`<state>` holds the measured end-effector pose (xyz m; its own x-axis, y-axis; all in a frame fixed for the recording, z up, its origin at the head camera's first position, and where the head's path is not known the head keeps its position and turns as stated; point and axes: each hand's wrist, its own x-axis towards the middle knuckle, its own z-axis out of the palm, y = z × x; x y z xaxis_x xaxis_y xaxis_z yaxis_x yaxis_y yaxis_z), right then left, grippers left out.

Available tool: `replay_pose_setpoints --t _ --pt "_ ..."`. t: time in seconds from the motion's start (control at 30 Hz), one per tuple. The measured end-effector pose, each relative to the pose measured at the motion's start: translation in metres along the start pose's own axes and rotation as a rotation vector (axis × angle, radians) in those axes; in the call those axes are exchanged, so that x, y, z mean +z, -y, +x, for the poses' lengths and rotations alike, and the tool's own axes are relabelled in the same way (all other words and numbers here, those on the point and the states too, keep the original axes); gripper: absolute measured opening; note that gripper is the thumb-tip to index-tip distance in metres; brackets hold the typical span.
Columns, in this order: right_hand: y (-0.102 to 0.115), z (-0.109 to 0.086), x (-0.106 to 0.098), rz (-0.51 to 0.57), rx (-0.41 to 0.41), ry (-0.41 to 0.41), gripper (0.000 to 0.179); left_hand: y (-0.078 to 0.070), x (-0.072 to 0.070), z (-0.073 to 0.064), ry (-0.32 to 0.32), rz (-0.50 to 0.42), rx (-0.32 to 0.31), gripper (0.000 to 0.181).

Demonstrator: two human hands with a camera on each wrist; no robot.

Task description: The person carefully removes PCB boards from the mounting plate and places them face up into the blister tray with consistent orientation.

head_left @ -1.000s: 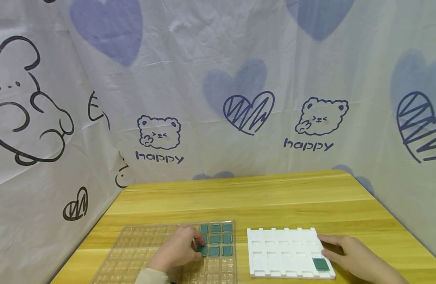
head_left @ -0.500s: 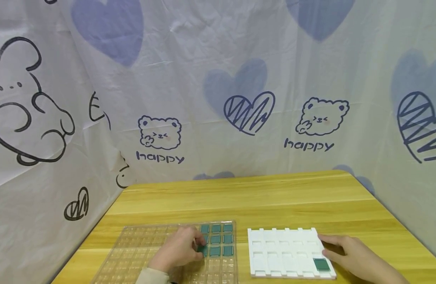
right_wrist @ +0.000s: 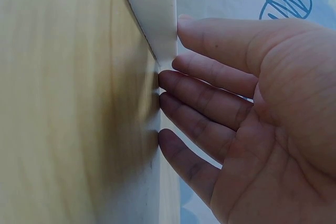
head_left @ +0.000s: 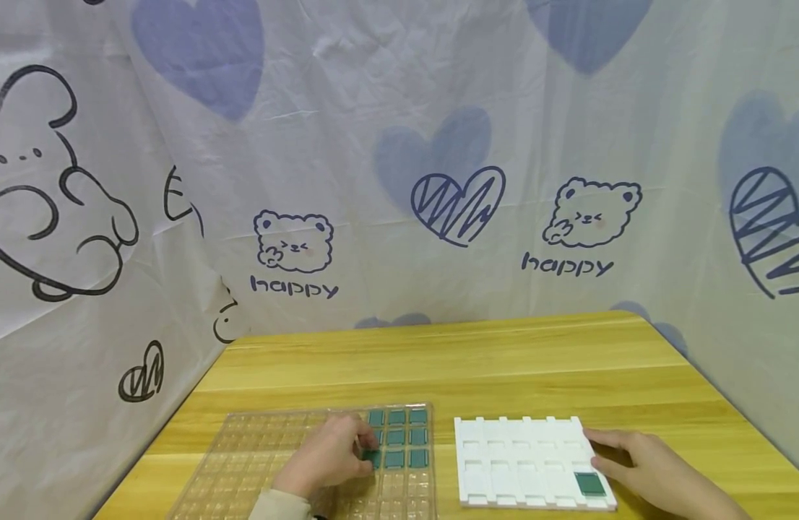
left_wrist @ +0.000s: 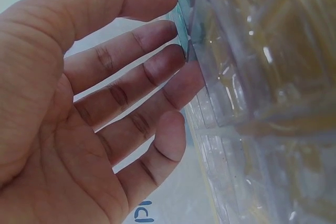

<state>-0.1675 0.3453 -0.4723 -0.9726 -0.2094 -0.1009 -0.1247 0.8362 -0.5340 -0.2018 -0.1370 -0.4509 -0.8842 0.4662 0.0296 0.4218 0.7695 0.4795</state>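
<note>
In the head view my left hand reaches over the clear plastic tray. Its thumb and index fingertips are at a small square green chip, partly hidden by the fingers. The left wrist view shows those fingers nearly straight, touching at the green piece; a firm pinch is not visible. Several more green chips sit in the tray's right-hand pockets. My right hand rests against the right edge of a white slotted tray, fingers extended. One green chip lies in that tray's near right slot.
Both trays lie side by side on a yellow wood-grain table, with a narrow strip of tabletop between them. A white cloth printed with hearts and bears hangs behind the table and along both sides.
The left fingers shift very slightly around the green chip, which shows a little less between them than a second ago. My right hand and the white tray hold still.
</note>
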Motion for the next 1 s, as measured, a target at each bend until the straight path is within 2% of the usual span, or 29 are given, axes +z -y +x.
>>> replay_pose_setpoints --t 0.43,1.0 --pt "0.0018 -0.0006 0.0013 0.002 0.027 0.003 0.059 -0.0004 -0.0009 -0.0006 0.002 0.002 0.008 0.018" --pt "-0.0016 -0.0026 -0.0016 0.017 -0.037 -0.003 0.055 -0.0054 -0.0027 0.0015 0.016 -0.012 -0.008 0.018"
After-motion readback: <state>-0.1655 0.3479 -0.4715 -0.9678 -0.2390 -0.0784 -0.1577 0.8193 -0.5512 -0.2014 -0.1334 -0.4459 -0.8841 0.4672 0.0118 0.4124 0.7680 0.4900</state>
